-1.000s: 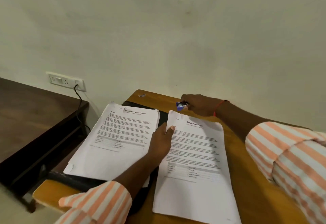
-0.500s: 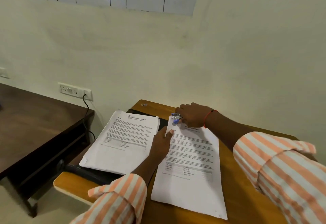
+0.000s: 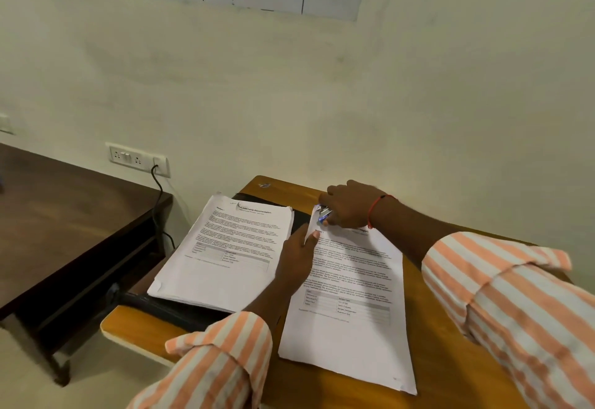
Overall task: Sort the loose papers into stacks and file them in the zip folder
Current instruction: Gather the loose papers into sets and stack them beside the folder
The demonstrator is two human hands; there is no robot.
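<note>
- Your right hand has come in from beyond the far edge of the desk and now sits over the far left corner of the right stack, bringing the small blue stapler onto that corner.
- Its fingers are curled tight round the stapler, and the corner of the paper seems to sit in the stapler's mouth. Whether it has bitten yet, you cannot tell.
- Your left hand stays on the left edge of the same stack, just near of the stapler. The thumb presses on top and pinches the lifted corner, while the other fingers are hidden.
- This stack lies flat on the bare desk, running from the far edge down to the near edge.
- The left stack rests squarely on the black zip folder at the desk's left edge, untouched.
- Sorting looks finished, and this is probably the binding step. Filing still waits, since the folder is shut flat beneath the papers.
</note>
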